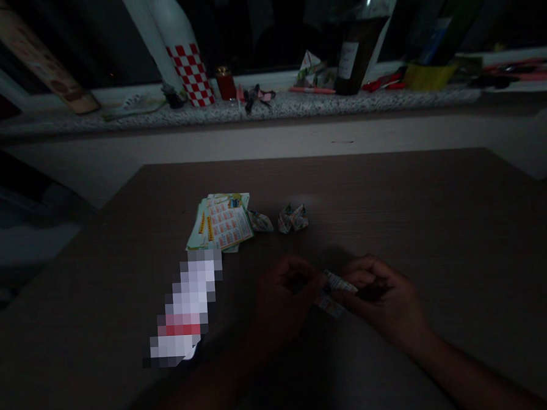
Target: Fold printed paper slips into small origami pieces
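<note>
Both hands pinch a small folded piece of printed paper [332, 304] just above the table. My left hand [285, 296] grips its left edge between thumb and forefinger. On the other side, my right hand [386, 297] holds the upper right part, thumb in front and fingers behind. Beyond the hands lie folded paper pieces [293, 218], standing close together, and another folded piece [260, 221] against a stack of printed paper slips [231, 225]. The light is dim, so the folds are hard to make out.
A blurred-out bright phone-like device [187, 307] lies left of my hands on the wooden table [392, 199]. Along the windowsill [296, 109] stand a red-checked white bottle [190, 62], a small red jar [225, 83], a dark labelled bottle [355, 57] and a yellow holder [429, 75].
</note>
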The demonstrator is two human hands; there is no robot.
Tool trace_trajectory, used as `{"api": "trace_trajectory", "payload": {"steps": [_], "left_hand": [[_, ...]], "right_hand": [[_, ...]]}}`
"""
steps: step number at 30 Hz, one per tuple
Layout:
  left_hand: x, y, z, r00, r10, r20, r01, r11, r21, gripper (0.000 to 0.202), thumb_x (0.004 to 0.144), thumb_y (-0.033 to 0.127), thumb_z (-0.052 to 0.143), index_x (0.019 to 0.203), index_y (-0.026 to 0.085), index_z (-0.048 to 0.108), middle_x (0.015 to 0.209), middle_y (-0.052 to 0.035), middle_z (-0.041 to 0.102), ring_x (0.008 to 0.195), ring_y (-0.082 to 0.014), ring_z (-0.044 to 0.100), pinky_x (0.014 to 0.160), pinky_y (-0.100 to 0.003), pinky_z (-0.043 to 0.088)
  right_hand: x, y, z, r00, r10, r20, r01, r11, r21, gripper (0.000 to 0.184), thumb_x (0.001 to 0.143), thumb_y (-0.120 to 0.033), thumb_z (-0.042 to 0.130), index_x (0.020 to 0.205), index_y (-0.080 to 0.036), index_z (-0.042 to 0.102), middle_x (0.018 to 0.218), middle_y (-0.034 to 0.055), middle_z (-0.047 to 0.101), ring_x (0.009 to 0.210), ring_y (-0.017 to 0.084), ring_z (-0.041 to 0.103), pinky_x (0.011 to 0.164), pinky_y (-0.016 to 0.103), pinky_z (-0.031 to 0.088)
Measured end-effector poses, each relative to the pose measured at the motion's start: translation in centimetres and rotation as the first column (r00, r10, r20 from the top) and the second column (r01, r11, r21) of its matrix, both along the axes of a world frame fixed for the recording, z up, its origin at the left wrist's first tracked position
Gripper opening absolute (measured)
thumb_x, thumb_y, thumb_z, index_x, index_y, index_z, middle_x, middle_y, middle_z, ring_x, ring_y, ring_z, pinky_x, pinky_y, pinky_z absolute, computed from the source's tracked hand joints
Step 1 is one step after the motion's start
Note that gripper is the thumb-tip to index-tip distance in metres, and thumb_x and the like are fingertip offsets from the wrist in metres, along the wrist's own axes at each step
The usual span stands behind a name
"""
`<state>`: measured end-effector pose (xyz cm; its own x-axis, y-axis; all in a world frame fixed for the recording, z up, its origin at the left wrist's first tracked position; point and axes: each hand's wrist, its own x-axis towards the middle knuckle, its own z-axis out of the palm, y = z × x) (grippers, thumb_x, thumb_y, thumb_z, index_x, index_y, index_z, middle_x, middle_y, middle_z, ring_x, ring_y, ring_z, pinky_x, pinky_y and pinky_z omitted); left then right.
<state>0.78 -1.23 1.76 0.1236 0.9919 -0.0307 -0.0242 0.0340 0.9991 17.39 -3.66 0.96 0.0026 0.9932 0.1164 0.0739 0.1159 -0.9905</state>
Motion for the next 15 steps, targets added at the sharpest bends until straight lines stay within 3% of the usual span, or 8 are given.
{"api": "trace_trajectory", "payload": {"steps": [7,12,15], "left_hand": [[0.09,-0.20,-0.05,1.000,-0.004,0.009,0.004,1.000,-0.025,0.016,0.072,0.022,0.073,0.071,0.016,0.058,0.066,0.0020,0.060,0.062,-0.0105,0.056,0.056,-0.020,0.046],[0.12,-0.12,0.49,1.000,0.006,0.031,-0.004,0.999,-0.043,0.019,0.071,0.021,0.074,0.070,0.016,0.055,0.064,0.0022,0.060,0.059,-0.0100,0.055,0.054,-0.019,0.046],[0.13,-0.03,0.44,0.999,0.001,0.052,0.002,0.998,-0.062,0.020,0.070,0.021,0.074,0.069,0.016,0.055,0.064,0.0023,0.060,0.059,-0.0098,0.055,0.054,-0.020,0.046]], "right_hand": [[-0.14,0.05,0.39,0.997,-0.047,-0.068,0.041,0.995,-0.092,0.026,0.069,-0.021,0.076,0.068,-0.020,0.051,0.052,-0.0071,0.055,0.046,0.007,0.049,0.045,0.017,0.041],[0.18,0.03,0.44,0.993,-0.004,-0.115,-0.011,0.991,-0.134,0.025,0.072,-0.023,0.075,0.089,-0.020,0.057,0.058,-0.0050,0.065,0.052,0.008,0.058,0.053,0.018,0.047],[0.27,0.10,0.68,0.994,-0.009,-0.106,-0.005,0.991,-0.133,0.020,0.073,-0.023,0.075,0.083,-0.019,0.058,0.055,-0.0053,0.063,0.049,0.008,0.056,0.051,0.017,0.046]]}}
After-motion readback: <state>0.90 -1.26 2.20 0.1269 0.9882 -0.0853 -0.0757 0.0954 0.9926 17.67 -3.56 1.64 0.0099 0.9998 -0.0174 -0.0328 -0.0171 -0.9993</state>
